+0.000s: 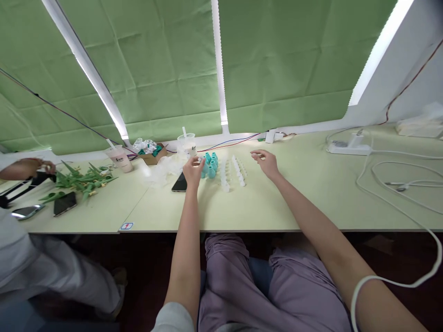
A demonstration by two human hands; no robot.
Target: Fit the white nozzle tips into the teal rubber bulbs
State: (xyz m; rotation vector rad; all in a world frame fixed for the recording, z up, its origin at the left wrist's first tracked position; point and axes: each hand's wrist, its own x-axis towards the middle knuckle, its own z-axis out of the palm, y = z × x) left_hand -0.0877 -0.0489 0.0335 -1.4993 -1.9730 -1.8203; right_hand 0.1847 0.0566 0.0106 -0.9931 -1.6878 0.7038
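My left hand (193,172) is over the table with its fingers curled and thumb and forefinger close together. What lies between them, if anything, is too small to make out. Right beside it stands a cluster of small teal bottle-shaped pieces (212,171), partly hidden by the fingers. My right hand (267,163) hovers further right, its fingers bent loosely and apart, with nothing visible in them. Between the hands lie rows of small whitish translucent pieces (225,175), with another white row (238,171) alongside. A dark phone (179,184) rests behind my left wrist.
At the left, a co-worker's hand (29,168) is near green plant-like pieces (83,180) and a second phone (65,204). Drink cups (122,159), crumpled clear plastic (159,171) and a small cardboard box (152,158) stand behind. A power strip (349,148) with white cables lies right.
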